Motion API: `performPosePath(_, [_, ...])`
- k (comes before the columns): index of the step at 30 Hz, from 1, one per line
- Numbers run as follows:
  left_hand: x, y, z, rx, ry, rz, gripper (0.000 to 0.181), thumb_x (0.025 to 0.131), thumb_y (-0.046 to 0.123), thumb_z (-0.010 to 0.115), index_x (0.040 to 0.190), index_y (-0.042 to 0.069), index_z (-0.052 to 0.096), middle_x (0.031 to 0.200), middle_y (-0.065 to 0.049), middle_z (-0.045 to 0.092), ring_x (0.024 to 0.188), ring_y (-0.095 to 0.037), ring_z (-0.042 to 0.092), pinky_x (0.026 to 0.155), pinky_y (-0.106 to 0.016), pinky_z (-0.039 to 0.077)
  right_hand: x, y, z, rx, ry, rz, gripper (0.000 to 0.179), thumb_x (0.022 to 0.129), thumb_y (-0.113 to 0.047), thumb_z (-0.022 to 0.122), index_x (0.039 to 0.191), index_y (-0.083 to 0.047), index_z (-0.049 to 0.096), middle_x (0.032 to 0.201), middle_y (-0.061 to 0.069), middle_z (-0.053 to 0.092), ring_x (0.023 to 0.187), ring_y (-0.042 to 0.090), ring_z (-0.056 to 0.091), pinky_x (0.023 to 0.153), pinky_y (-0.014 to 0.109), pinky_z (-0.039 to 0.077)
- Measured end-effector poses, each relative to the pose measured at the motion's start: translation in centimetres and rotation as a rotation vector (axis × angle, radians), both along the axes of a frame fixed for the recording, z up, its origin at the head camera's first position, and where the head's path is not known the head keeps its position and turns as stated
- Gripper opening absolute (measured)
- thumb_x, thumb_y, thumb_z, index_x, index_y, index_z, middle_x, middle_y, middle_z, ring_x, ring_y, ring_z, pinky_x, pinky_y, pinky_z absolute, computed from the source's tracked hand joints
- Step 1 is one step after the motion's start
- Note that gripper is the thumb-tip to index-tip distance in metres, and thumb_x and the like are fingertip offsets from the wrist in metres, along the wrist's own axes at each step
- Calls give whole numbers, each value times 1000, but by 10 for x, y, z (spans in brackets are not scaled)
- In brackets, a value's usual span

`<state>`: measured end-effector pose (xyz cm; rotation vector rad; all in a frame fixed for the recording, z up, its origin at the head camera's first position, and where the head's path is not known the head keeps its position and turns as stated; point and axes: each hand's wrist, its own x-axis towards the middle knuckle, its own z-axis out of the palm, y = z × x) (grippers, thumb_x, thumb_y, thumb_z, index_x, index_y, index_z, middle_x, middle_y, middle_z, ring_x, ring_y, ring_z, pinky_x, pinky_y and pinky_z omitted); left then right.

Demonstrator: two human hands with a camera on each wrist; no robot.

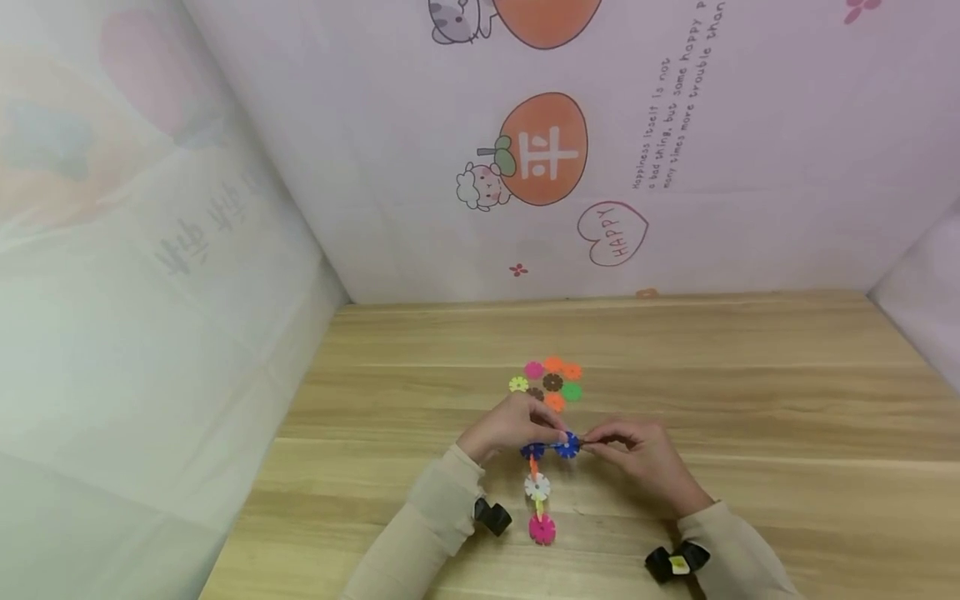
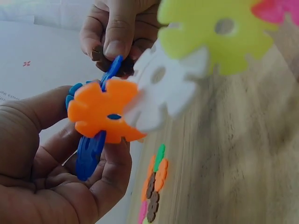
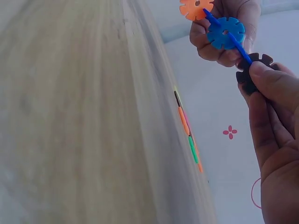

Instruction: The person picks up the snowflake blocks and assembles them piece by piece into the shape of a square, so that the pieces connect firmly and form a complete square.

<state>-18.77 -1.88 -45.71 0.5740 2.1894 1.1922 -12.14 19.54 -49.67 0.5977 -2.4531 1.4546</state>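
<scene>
A chain of notched plastic flower discs is raised between both hands. It runs from a pink disc [image 1: 542, 529] through yellow [image 2: 219, 35], white [image 1: 537, 487] and orange [image 2: 100, 107] to several blue discs [image 3: 226, 33]. My left hand [image 1: 516, 427] grips the blue part, its fingers curled round behind the orange disc in the left wrist view. Between thumb and fingers, my right hand [image 1: 637, 454] pinches a dark brown disc [image 3: 247, 77]. The brown disc meets the edge of the end blue disc [image 3: 240, 49]; how deep the notches sit cannot be told.
Loose discs lie in a cluster on the wooden table [image 1: 720, 375] beyond the hands: pink [image 1: 533, 369], orange [image 1: 553, 365], yellow [image 1: 518, 384], brown [image 1: 552, 382] and green [image 1: 572, 391]. Printed cloth [image 1: 420, 167] rises behind the table.
</scene>
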Motion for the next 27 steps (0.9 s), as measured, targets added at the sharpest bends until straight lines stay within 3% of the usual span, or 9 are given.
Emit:
performPosePath(8, [-2,-6,-4,-4,-33,29,8,83,25,71,88,19,72,84,7,68,77,-9,62,69,-25,50,-4,-4,2,57,-74,14,12,81,-17,72,90,-25,70,91,-12,70,83,5,65,80,28,53])
performPosePath(15, [-4,-13,0,-2,-32,46,9,83,25,71,88,18,73,85,6,68,79,-9,62,70,-26,50,-9,4,6,106,-118,37,17,85,-12,68,102,-14,69,100,-8,70,92,7,63,89,42,50])
performPosePath(21, [-4,-17,3,14,-39,27,7,83,23,71,87,18,73,84,6,69,78,-9,62,70,-25,50,-20,7,7,142,-149,-76,23,87,-22,66,108,-12,67,107,-2,69,97,17,64,88,43,50])
performPosePath(27, [-2,-18,3,20,-47,30,7,83,23,71,88,18,73,84,6,69,78,-10,62,70,-24,50,-38,1,10,251,-221,-163,35,87,-27,66,117,-10,63,115,8,66,101,29,64,85,44,51])
